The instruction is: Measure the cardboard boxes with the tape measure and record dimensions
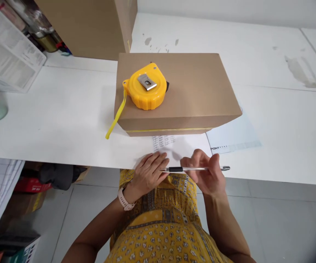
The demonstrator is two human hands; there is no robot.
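My right hand [205,172] pinches a silver pen [194,168] with a black grip, held level at the near edge of the white table [64,120]. My left hand [148,171] lies with its fingers closed together on a sheet of paper with handwriting [174,144], its fingertips touching the pen's tip end. Just beyond the paper stands a shut brown cardboard box [190,91]. A yellow tape measure [146,86] rests on the box's left part, with its yellow strap [116,117] hanging down over the edge.
A pale blue printed sheet [234,137] pokes out from under the box on the right. A taller cardboard box [92,25] stands behind, with jars and a white printed carton [7,51] at the far left. Boxes and a dark bundle lie under the table at left.
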